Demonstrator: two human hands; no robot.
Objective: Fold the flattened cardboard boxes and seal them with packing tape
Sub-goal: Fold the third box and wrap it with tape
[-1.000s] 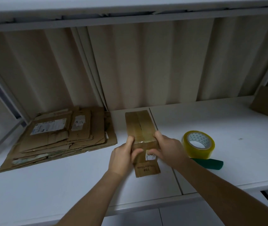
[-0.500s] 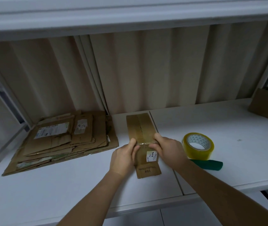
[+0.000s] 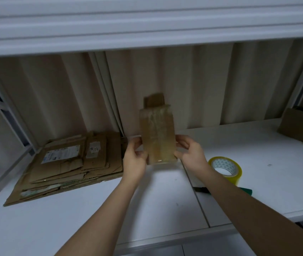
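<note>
Both hands, left hand (image 3: 135, 159) and right hand (image 3: 190, 154), grip the taped cardboard box (image 3: 157, 135) upright above the shelf (image 3: 165, 200) middle. Flattened boxes (image 3: 69, 163) sit toward its left back corner, tape roll (image 3: 225, 169) just right, open surface along the front edge.

No legible text or labels

Dim, flat indoor light, cool grey cast. Upper shelf edge (image 3: 147, 21) brightest, smeared into streaks by motion blur. Small cardboard box (image 3: 157, 137) and hands soft-edged with blur; taped face shows faint sheen. Weak shadows under forearms on table (image 3: 165, 209). Wide-angle bowing at frame edges; shelf uprights lean. Right corner murky, detail lost.
</note>
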